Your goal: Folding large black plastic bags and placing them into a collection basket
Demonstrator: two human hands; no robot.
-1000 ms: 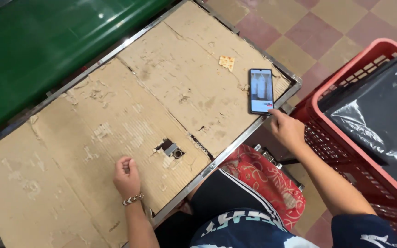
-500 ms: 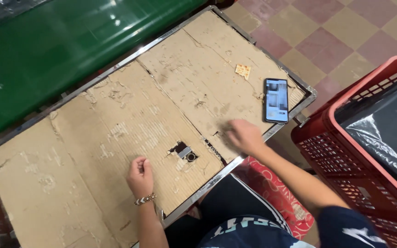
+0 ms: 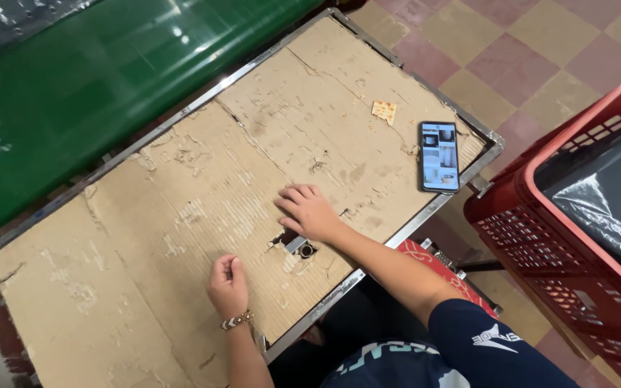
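Metal-framed table [image 3: 484, 154] topped with worn cardboard [image 3: 181, 208] — a phone [image 3: 439, 156] and paper scrap [image 3: 384, 111] lie on it.

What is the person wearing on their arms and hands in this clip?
Both hands are bare, with no gloves or rings visible. The left hand has a beaded bracelet in light and dark beads at the wrist. The right hand has a bare wrist and forearm; a dark navy short sleeve with white lettering and red trim covers the upper arm.

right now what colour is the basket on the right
Red, with a black plastic bag inside; the basket shows in the head view.
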